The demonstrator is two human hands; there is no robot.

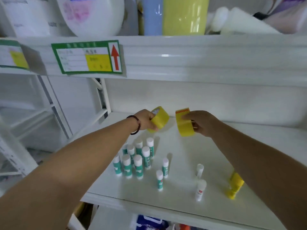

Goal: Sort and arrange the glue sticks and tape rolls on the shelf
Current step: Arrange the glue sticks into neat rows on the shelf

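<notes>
My left hand [144, 120] grips a yellow tape roll [160, 119] held above the back of the white shelf [182, 193]. My right hand [201, 122] grips a second yellow tape roll [184, 124], a short gap to the right of the first. Several green-and-white glue sticks [135, 159] stand upright in a cluster at the shelf's left. Two more green glue sticks [162, 173] stand apart in front. Two white glue sticks [200, 183] stand further right. More yellow tape [235, 185] sits at the front right, partly hidden by my right forearm.
The shelf above carries a green-framed price label [87, 57] with a red arrow on its edge, and blue and yellow containers [174, 15] stand on top. White shelf brackets [102, 97] run down the left side. Packaged goods [149, 223] show on the shelf below.
</notes>
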